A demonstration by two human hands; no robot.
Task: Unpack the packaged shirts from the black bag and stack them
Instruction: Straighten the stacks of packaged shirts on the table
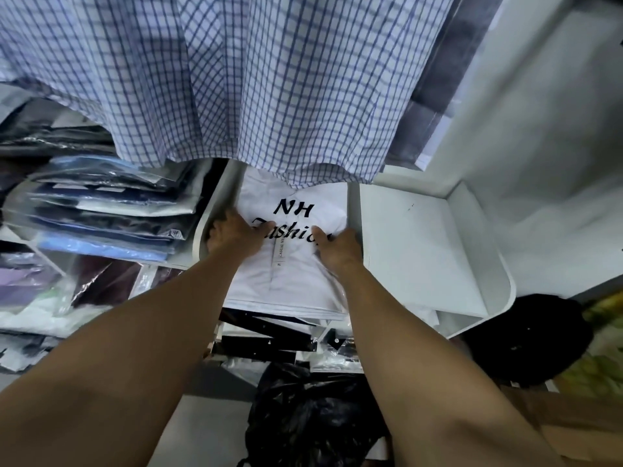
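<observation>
beside the left shelf stacks [111, 210], the left hand [232, 235] grips the left edge of the white packaged shirt [296, 281] atop the middle shelf pile, the right hand [337, 247] lies flat on it, and its slick wrap could slide it off toward the black bag [313, 416].

L hand [232, 235] and R hand [337, 249] were on pkg'd shirt [290, 281], which lay in shelf compartment [354, 210]; stack of pkgs [111, 210] sat to L, hanging shirt [253, 79] above, bag [313, 416] below.
</observation>
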